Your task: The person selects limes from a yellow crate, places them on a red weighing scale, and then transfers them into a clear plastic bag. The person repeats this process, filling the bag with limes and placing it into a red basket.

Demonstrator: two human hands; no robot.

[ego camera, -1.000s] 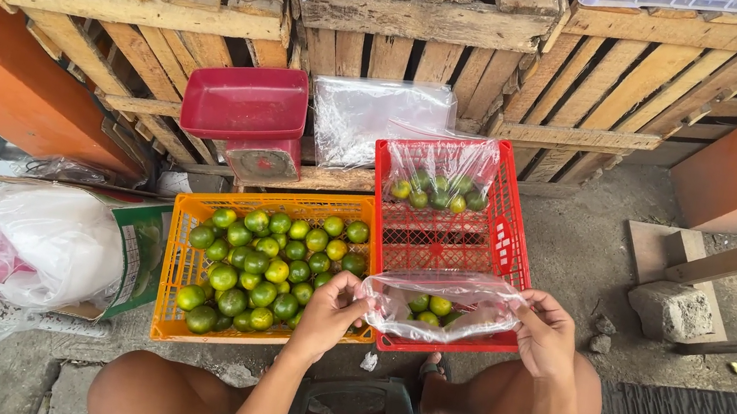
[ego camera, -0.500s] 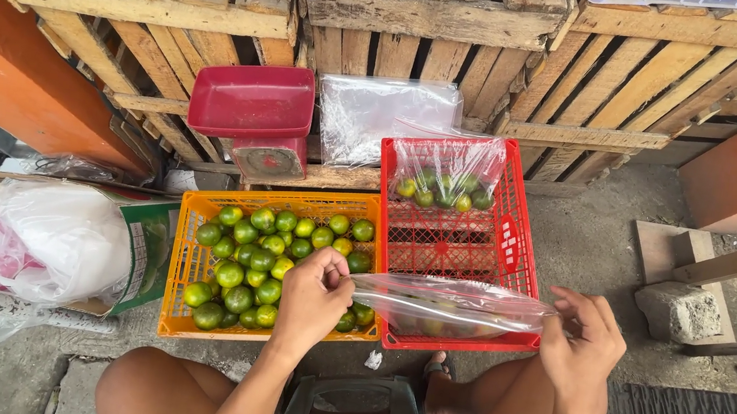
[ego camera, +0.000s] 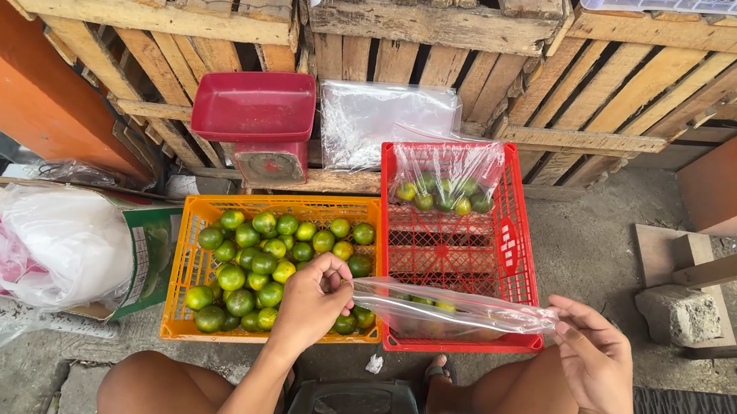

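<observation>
- Both hands have drawn apart since a second ago, pulling the clear plastic bag taut and flat; it previously sagged between them.
- Left hand: fingers pinched together on the bag's end, over the orange crate of green limes.
- Right hand: fingertips clamped on the opposite end, at 3 o'clock of the red crate.
- Bag spans the red crate's near edge; a few limes show inside it.
- Judgement: bag is being straightened or closed.

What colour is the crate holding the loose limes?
Orange: the crate with loose green limes shows best in the head view, left of the red crate.
</observation>
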